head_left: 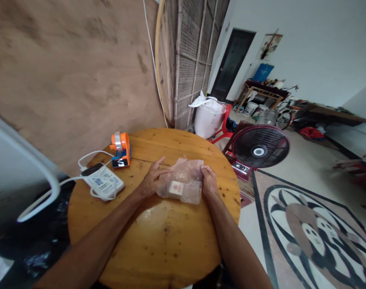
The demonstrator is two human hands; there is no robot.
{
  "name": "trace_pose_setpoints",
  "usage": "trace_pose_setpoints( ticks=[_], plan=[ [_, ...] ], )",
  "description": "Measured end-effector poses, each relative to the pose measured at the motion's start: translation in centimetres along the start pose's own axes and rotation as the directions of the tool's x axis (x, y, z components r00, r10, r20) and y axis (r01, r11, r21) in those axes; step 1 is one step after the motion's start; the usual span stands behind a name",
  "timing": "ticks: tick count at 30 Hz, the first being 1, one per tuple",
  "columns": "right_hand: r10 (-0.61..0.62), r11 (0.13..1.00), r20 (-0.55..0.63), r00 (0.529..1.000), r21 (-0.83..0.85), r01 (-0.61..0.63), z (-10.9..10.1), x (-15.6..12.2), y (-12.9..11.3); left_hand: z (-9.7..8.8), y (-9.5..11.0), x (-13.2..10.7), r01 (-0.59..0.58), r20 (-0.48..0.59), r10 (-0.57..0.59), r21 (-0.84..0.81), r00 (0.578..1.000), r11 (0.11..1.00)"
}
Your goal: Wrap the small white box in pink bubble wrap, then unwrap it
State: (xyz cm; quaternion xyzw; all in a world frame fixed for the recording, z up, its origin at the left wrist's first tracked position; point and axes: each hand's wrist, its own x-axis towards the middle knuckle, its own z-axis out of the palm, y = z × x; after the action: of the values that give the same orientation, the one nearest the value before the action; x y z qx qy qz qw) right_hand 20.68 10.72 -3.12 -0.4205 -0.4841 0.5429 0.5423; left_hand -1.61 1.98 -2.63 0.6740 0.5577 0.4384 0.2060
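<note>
A sheet of clear bubble wrap (190,170) lies over the round wooden table (164,245), between my two hands. On it sits a small pale box (176,188) with a reddish round mark on its top. My left hand (152,178) has its fingers spread and rests against the left side of the wrap. At the wrap's upper right edge, my right hand (209,178) pinches the plastic between thumb and fingers.
An orange and blue tape dispenser (121,150) and a white power bank with cables (103,182) occupy the table's left side. A dark red fan (259,148) stands beyond the right edge. A white sack (209,118) and red chair (223,130) are behind.
</note>
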Motion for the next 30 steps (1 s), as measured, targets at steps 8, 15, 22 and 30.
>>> trace_pose_setpoints(
  ticks=[8,15,22,30],
  plan=[
    [-0.028,0.998,0.068,0.997,0.056,0.024,0.1,-0.5,-0.3,-0.1,-0.1,0.3,0.060,-0.019,-0.061,-0.075,0.998,0.995],
    [-0.009,0.991,-0.082,0.997,0.136,0.020,0.4,0.1,-0.6,0.4,-1.7,0.2,0.242,-0.127,-0.281,-0.254,0.951,0.936],
    [0.019,0.998,-0.070,0.997,0.053,-0.016,-0.2,0.5,0.4,-0.4,-1.3,0.4,0.290,-0.110,-0.318,-0.210,0.942,0.934],
    [-0.090,0.993,-0.112,0.990,-0.090,0.080,-0.8,0.9,0.8,-1.5,0.4,-0.1,0.010,-0.332,0.008,0.053,0.943,0.999]
  ],
)
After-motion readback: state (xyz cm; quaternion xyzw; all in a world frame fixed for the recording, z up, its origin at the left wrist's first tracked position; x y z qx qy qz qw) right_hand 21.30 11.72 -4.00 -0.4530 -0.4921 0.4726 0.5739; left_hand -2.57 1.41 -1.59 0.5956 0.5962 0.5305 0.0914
